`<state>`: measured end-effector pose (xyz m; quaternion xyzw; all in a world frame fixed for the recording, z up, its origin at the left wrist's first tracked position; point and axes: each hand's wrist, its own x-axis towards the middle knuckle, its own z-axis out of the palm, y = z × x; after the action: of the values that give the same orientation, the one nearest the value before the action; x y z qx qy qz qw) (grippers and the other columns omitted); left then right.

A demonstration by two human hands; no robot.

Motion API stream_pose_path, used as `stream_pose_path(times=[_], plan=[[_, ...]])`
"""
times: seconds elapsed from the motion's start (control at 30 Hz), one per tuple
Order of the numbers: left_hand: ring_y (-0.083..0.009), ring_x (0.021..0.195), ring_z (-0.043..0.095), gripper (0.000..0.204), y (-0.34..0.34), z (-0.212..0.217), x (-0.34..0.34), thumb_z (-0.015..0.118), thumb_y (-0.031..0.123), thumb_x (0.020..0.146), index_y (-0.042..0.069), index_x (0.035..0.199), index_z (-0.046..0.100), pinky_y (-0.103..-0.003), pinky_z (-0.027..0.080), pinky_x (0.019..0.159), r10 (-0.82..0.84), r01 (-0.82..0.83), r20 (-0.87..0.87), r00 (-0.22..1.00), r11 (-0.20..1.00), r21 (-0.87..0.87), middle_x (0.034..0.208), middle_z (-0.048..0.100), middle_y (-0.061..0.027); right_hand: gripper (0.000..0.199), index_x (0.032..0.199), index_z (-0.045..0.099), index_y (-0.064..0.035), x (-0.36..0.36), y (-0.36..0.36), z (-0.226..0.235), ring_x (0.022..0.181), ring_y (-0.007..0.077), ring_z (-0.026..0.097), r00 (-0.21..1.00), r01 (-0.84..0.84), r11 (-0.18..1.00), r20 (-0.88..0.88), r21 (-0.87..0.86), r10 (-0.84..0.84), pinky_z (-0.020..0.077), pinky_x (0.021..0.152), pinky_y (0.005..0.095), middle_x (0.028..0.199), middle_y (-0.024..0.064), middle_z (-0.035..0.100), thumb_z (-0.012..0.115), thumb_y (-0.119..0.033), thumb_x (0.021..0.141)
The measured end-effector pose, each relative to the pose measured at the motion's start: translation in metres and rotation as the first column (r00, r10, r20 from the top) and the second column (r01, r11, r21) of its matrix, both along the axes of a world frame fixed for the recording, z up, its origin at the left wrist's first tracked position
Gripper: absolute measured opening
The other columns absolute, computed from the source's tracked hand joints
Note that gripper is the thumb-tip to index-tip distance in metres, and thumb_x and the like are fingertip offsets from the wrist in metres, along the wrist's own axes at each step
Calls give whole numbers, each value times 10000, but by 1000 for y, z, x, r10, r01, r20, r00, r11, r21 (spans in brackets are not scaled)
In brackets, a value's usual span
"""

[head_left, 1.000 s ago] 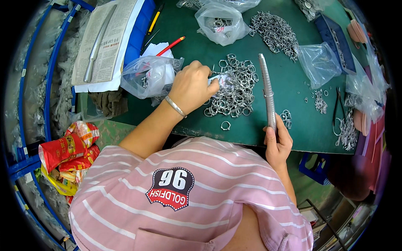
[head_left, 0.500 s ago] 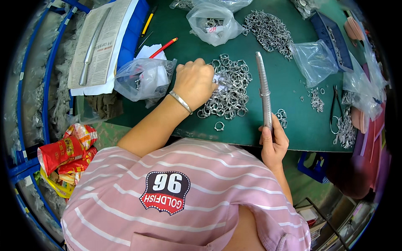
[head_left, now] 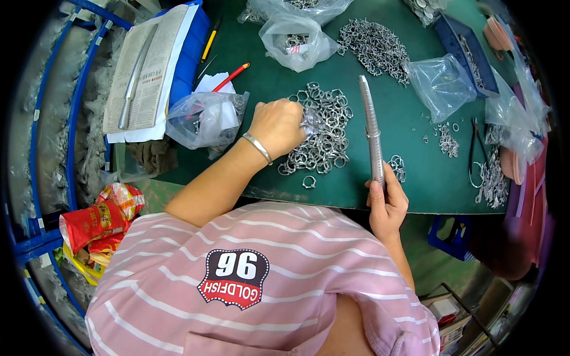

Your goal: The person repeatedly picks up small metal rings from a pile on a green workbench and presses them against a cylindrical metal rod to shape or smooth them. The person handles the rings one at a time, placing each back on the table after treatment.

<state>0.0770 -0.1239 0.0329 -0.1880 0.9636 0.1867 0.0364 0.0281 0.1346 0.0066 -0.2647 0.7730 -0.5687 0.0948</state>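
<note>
My right hand (head_left: 389,204) is wrapped round the lower end of a ring mandrel (head_left: 375,157), a long tapered metal rod held upright. A ring (head_left: 373,134) sits about halfway up the rod. My left hand (head_left: 276,127) is closed at the left edge of a heap of silver-coloured rings (head_left: 326,139), its fingertips turned away from view. Beside those fingertips lies a shiny, see-through scrap (head_left: 312,120), perhaps plastic; what the fingers grip is hidden. One loose ring (head_left: 309,182) lies in front of the heap. A smaller group of rings (head_left: 396,168) is right of the mandrel.
Plastic bags (head_left: 205,118) holding metal pieces flank the heap on the left and far side. Farther back lies a large pile of metal parts (head_left: 374,47). A red pencil (head_left: 231,77), black pliers (head_left: 477,145), a blue tray (head_left: 466,56) and another metal rod (head_left: 136,77) on newspaper surround the workspace.
The view has shifted slightly. Near my left fingertips, a white patch on the heap now looks clear and shiny. My right hand keeps the mandrel upright, with the ring at the same height.
</note>
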Motion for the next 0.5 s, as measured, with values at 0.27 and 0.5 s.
stream_pose_path(times=[0.27, 0.5], plan=[[-148, 701, 560, 192, -9, 6, 11, 654, 81, 690, -13, 833, 566, -292, 454, 621, 282, -224, -60, 958, 859, 461, 748, 574, -89, 351, 1164, 562, 68, 0, -1, 0, 753, 155, 572, 1000, 15, 999, 0, -28, -15, 459, 695, 257, 904, 131, 626, 611, -136, 883], [-110, 755, 577, 240, -11, -3, 13, 681, 49, 758, -26, 974, 611, -224, 464, 700, 385, -147, -105, 917, 570, 808, 877, 623, -67, 349, 1168, 559, 60, -1, -1, 4, 731, 152, 560, 1000, 13, 1000, -13, -7, -13, 451, 663, 258, 902, 128, 627, 617, -111, 870]])
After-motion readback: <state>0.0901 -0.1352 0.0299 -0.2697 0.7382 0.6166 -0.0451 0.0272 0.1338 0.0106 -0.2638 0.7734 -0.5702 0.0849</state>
